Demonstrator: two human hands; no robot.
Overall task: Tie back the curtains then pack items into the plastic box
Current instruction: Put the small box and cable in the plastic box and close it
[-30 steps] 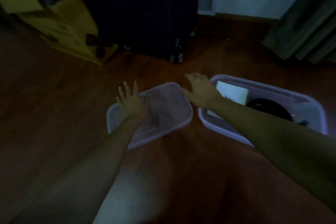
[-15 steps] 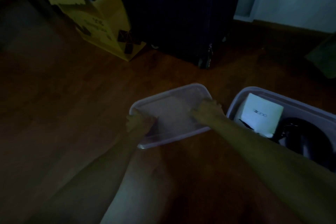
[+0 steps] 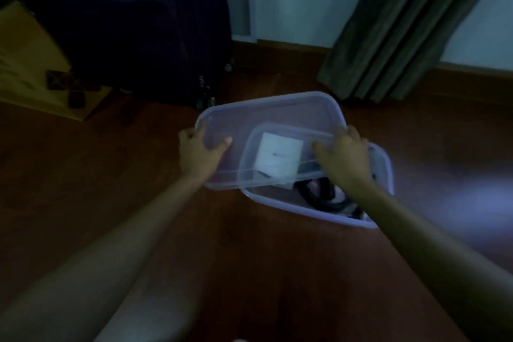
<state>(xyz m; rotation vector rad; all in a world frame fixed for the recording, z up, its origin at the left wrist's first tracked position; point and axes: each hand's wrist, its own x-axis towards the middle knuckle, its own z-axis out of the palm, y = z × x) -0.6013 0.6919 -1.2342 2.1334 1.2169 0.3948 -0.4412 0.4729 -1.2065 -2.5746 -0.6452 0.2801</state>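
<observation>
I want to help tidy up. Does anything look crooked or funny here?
Only the lid: both hands hold it slanted, covering just the far-left part of the box. It isn't shut yet. Nothing looks spilled or broken.

lid (image 3: 277, 111) translucent | carton (image 3: 279, 159) white | curtain (image 3: 402, 25) grey-green | floor (image 3: 111, 175) red-brown

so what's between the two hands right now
Head view: the translucent lid, gripped at its ends by the left hand and right hand; a white box shows through it.
</observation>
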